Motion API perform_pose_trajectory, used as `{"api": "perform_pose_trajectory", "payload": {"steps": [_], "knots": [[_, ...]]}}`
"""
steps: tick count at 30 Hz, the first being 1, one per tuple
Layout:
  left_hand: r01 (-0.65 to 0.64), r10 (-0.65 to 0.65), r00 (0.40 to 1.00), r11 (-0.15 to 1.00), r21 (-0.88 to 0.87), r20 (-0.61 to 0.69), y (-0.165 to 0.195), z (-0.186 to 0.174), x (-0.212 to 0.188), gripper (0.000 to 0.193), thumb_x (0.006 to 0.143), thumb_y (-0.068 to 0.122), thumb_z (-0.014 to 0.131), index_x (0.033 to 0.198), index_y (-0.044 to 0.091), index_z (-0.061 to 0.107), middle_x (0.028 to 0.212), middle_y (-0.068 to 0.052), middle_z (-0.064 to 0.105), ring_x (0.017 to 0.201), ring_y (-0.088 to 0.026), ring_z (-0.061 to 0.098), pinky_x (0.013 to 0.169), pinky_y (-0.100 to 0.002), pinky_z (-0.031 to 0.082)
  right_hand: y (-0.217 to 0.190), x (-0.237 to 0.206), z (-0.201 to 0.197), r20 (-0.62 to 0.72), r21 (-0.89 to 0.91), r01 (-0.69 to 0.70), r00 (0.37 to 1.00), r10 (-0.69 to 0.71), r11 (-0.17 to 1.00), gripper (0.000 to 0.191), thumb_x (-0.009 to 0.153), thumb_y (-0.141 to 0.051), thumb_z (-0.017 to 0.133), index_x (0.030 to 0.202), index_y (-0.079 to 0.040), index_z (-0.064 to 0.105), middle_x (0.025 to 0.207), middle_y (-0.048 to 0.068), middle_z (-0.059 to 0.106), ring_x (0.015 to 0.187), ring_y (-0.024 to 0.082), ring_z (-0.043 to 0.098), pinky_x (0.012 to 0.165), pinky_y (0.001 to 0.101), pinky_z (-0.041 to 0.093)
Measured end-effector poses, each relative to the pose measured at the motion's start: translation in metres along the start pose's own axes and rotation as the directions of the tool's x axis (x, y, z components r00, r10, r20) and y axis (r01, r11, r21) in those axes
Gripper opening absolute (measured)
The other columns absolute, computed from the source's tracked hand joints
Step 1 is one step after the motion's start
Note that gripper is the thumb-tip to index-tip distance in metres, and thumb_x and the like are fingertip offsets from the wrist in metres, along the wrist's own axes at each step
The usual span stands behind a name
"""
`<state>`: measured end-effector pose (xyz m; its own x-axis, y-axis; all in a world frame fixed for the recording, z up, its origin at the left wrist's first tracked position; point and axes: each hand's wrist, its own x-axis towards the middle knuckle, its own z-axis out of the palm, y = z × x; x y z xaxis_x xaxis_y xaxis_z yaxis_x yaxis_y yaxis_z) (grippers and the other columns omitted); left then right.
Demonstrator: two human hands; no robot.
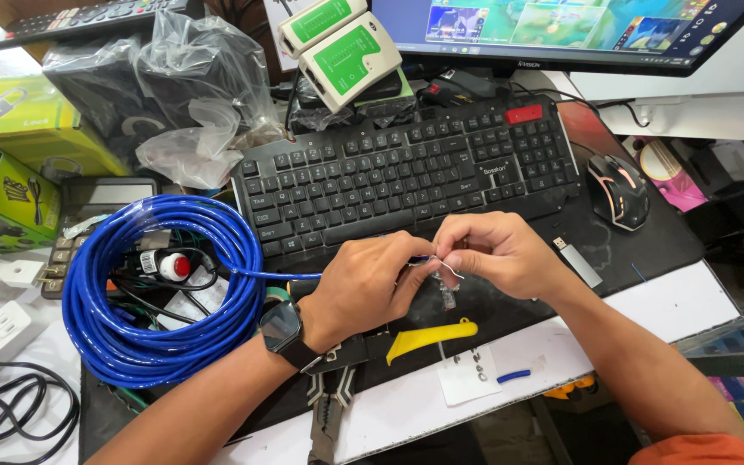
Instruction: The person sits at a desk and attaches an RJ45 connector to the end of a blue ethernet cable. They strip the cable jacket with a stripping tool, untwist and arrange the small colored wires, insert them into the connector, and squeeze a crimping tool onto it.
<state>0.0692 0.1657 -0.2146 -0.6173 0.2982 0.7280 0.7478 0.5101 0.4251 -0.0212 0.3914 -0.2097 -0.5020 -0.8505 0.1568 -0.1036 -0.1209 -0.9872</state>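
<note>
- The white worktop [691, 301] runs across the lower frame; its front edge slants from lower centre up to the right, and the only bare strip lies along that edge.
- One black desk mat [647, 245] covers the centre, its right edge near the worktop's right end.
- One black computer keyboard [406, 172] fills the upper centre, its near edge just above both hands.
- One coil of blue network cable [131, 344] lies at left centre, crowding the keyboard's left end; a single strand runs right to the hands.
- The left hand [359, 288], wearing one black wristwatch [282, 327], has its grip pinched on the blue cable's end.
- The right hand [497, 254] has its grip pinched on thin wire ends at the same spot, fingertips touching the left's.
- One black computer mouse [617, 191] sits at right centre, well apart.
- Two green-and-cream cable testers [337, 43] rest at upper centre.
- One yellow plastic-handled tool [432, 336] lies just below the hands.
- One clear plug connector [447, 297] lies under the fingertips.
</note>
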Motion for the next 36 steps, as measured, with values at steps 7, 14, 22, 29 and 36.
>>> {"api": "perform_pose_trajectory", "payload": {"steps": [7, 14, 22, 29, 36], "knots": [[-0.035, 0.035, 0.999, 0.999, -0.010, 0.019, 0.006, -0.006, 0.002, 0.021, 0.090, 0.007, 0.073, 0.106, 0.004, 0.062, 0.081, -0.008, 0.060, 0.068, -0.027, 0.064, 0.060, -0.037, 0.049, 0.005, -0.002, -0.004, -0.072, -0.052, -0.174, 0.983, 0.170, 0.983, 0.011, 0.093, -0.005, 0.068, 0.102, 0.001, 0.066, 0.085, 0.004, 0.066, 0.071, 0.010, 0.059, 0.065, 0.0256, 0.050], [-0.053, 0.054, 0.998, 0.998, -0.026, 0.045, 0.006, -0.008, 0.000, 0.022, 0.091, 0.007, 0.073, 0.110, 0.004, 0.063, 0.082, -0.008, 0.062, 0.069, -0.026, 0.065, 0.061, -0.037, 0.050, 0.007, 0.000, -0.006, -0.010, 0.028, -0.193, 0.981, 0.194, 0.981, 0.014, 0.100, -0.011, 0.062, 0.095, 0.001, 0.067, 0.081, 0.002, 0.064, 0.067, 0.010, 0.059, 0.061, 0.0255, 0.048], [-0.099, 0.105, 0.993, 0.989, -0.111, 0.053, 0.002, -0.008, -0.004, 0.018, 0.091, 0.004, 0.071, 0.107, 0.004, 0.062, 0.079, -0.006, 0.065, 0.069, -0.026, 0.067, 0.062, -0.037, 0.052, 0.005, 0.004, 0.006, -0.116, -0.228, -0.055, 0.993, 0.029, 0.972, 0.013, 0.102, -0.005, 0.059, 0.090, -0.002, 0.062, 0.078, 0.000, 0.057, 0.064, 0.008, 0.051, 0.057, 0.0234, 0.044], [0.021, -0.020, 1.000, 0.993, -0.120, 0.002, 0.001, -0.004, -0.007, 0.014, 0.086, 0.005, 0.072, 0.093, 0.004, 0.060, 0.069, -0.007, 0.061, 0.058, -0.025, 0.064, 0.056, -0.036, 0.051, -0.002, 0.003, 0.010, -0.165, -0.475, 0.119, 0.961, -0.221, 0.872, 0.010, 0.100, 0.001, 0.057, 0.091, -0.002, 0.059, 0.082, 0.002, 0.058, 0.067, 0.008, 0.056, 0.061, 0.0235, 0.049], [0.012, -0.017, 0.999, 0.992, -0.128, -0.040, -0.001, -0.001, -0.004, 0.017, 0.088, 0.004, 0.069, 0.094, 0.003, 0.054, 0.081, -0.009, 0.066, 0.064, -0.026, 0.067, 0.060, -0.035, 0.054, 0.003, 0.002, 0.005, -0.157, -0.153, 0.185, 0.965, -0.208, 0.971, 0.013, 0.105, -0.005, 0.054, 0.093, -0.002, 0.058, 0.090, 0.004, 0.057, 0.075, 0.011, 0.058, 0.069, 0.0265, 0.050]]}}
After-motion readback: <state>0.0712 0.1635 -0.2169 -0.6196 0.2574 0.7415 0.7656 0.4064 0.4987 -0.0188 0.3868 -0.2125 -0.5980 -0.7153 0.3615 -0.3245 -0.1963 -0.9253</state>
